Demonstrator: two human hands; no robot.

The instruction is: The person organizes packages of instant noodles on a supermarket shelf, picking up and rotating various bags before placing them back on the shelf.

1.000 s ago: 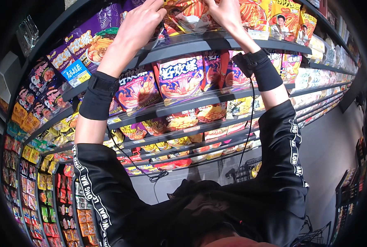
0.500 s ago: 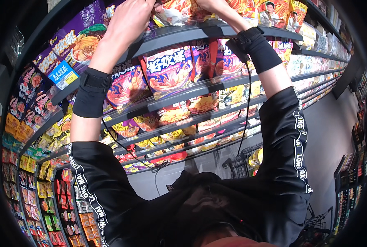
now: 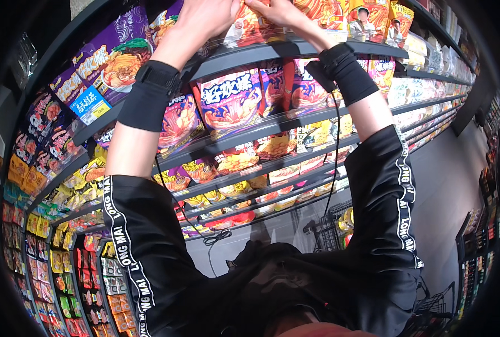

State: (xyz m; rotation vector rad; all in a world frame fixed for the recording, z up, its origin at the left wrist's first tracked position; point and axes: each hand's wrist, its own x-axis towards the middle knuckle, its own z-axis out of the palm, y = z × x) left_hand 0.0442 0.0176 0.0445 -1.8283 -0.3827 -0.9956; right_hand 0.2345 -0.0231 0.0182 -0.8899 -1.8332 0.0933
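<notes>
Left hand point(image 3: 205, 17) and right hand point(image 3: 278, 10) are still gripping one orange noodle packet point(image 3: 249, 29) | I'm seeing both edging closer together over the top shelf point(image 3: 295, 50) | packet is settling into its row

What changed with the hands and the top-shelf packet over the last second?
Both hands, left hand and right hand, have closed in toward each other on the orange snack packet on the top shelf; the view has tilted a little, too. Both were already on packets there. The purple packets below are unchanged.
</notes>
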